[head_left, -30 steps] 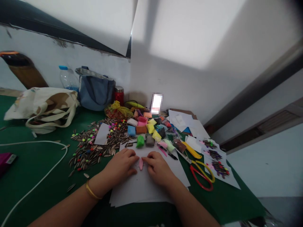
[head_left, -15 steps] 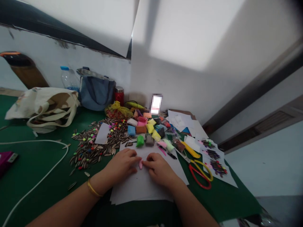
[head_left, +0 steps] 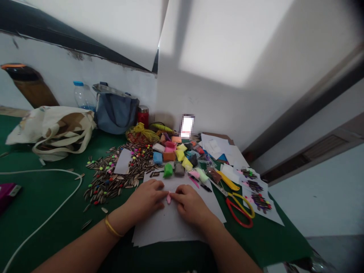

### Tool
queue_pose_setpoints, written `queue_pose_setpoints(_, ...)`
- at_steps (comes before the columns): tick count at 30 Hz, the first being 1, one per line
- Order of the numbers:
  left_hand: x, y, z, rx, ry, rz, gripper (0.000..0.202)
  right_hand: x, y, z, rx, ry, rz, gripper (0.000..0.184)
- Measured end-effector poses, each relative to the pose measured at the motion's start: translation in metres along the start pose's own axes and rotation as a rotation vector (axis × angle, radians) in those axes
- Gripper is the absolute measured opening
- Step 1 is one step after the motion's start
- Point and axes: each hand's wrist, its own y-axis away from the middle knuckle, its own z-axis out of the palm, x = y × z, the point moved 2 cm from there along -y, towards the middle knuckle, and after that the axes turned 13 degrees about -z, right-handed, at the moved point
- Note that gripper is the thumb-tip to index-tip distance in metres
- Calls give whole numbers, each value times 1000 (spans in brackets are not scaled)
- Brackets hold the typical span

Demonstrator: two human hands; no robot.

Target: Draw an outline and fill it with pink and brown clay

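Observation:
A small elongated piece of pink modelling clay (head_left: 168, 198) lies on white paper sheets (head_left: 173, 229) in front of me. From the left, my left hand (head_left: 148, 198) has its curled fingers pressed to the top of the clay. My right hand (head_left: 191, 203) meets it from the other side, with its index fingertip against the clay and the other fingers folded. Part of the clay's upper end is hidden by the fingertips. Just beyond the hands are a green clay packet (head_left: 168, 170), a grey clay packet (head_left: 179, 169) and a black pen (head_left: 206, 187).
Sunflower seeds (head_left: 113, 184) with coloured bits spread at left, near a white cable (head_left: 61, 206). Scissors (head_left: 240, 212) and a yellow-handled cutter (head_left: 229, 181) lie at right, beside a sheet of seed-and-clay figures (head_left: 274, 214). Bags, a red flask (head_left: 143, 116) and a lit phone (head_left: 187, 126) stand behind.
Both hands stay almost in place at the pink clay, with only slight finger movement. The clay's upper end looks a little more pinched. The view has shifted very slightly.

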Motion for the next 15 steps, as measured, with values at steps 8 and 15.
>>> queue_pose_setpoints(8,-2,0,0,-9,11,-9,34,0,0,1,-5,28,-29,44)
queue_pose_setpoints(15,0,0,-2,-28,1,-28,34,3,2,3,35,7,-52,44)
